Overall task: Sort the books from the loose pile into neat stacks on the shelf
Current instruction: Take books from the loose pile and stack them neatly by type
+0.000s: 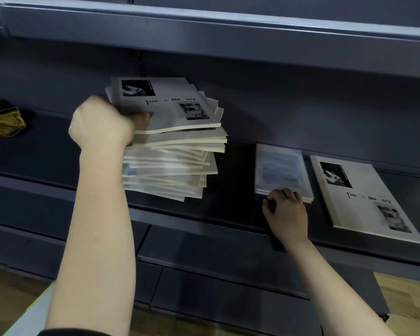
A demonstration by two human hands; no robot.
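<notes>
Under the left hand, on the dark shelf, stood the loose pile of thin pale paperbacks, its layers fanned and skewed, edges out of line. Left hand was clenched on the pile's left side near the top; thumb lay on the cover of the top book, fingers hidden beneath the upper few copies, which bowed slightly at the near edge. Top cover: grey, a dark photo in one corner, a printed title, a second small photo lower right.

Right of the pile, well apart from it, the right hand sat at the shelf's front edge, fingers curled over the near edge of the pale blue books, a low flat stack; thumb at its left corner. Just beside that hand's right, a grey book lay flat and single, same cover as the top book, not touching the blue stack.

Far to the left of the left hand, a yellow patterned bundle rested on the same shelf. An upper shelf ran above both hands. Wooden floor showed below the right forearm.
</notes>
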